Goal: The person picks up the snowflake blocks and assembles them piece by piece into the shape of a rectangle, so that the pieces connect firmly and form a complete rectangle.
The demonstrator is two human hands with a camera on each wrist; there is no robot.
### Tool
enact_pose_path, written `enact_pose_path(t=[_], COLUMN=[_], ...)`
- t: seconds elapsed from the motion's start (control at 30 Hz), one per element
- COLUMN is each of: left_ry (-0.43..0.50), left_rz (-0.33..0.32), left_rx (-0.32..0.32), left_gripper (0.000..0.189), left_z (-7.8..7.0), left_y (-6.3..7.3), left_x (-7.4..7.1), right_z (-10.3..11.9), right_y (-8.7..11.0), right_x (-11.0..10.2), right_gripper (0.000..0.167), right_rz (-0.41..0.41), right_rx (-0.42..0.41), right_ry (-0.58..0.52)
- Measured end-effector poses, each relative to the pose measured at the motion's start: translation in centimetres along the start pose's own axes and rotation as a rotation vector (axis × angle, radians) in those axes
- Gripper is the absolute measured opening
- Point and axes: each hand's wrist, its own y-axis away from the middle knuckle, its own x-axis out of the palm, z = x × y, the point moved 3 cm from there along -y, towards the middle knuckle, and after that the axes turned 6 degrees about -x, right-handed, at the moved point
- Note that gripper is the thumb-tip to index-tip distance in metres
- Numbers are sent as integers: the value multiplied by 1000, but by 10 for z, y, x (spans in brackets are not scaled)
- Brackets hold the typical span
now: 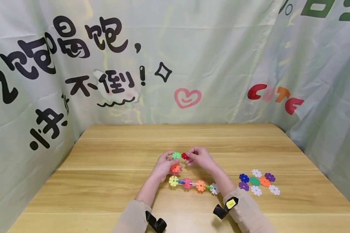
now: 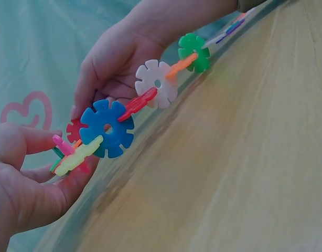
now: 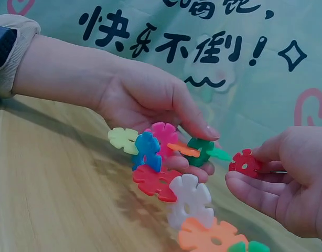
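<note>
My left hand [image 1: 162, 166] grips one end of a chain of slotted plastic snowflake discs. Close to its fingers are a light green disc [image 1: 176, 155], an orange-red disc [image 1: 175, 168] and, in the right wrist view, a dark green disc [image 3: 203, 151]. From there the chain bends and runs rightward through a yellow disc [image 1: 173, 181], a pink disc [image 1: 187, 183] and an orange disc [image 1: 201, 185] to a white disc [image 1: 214, 188] beside the right forearm. Between thumb and fingers, my right hand [image 1: 202, 158] pinches a red snowflake disc [image 3: 245, 164], its edge right at the light green disc [image 3: 219, 154].
Loose snowflake discs lie flat at the right of the wooden table [image 1: 105, 194], among them a blue disc [image 1: 244, 178], a green disc [image 1: 254, 181] and several white and purple ones. A printed cloth [image 1: 215, 64] hangs behind the table and along its sides.
</note>
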Motion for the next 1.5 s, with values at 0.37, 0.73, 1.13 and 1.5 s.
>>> enact_pose_path(t=[0.37,0.73,1.13,1.5], left_ry=[15,24,15,11], left_rz=[20,65,121,115], left_rx=[-8,18,15,-5], left_gripper=[51,48,40,40], left_z=[-1,4,3,2], left_y=[0,-2,-3,-1], left_x=[1,1,3,4], right_z=[0,-7,-14,-18], right_y=[2,0,-2,0], right_x=[4,4,1,0], right_gripper=[16,15,20,6], right_rz=[47,29,24,114], right_rx=[-30,-27,62,113], right_ry=[-17,-42,-218,-306])
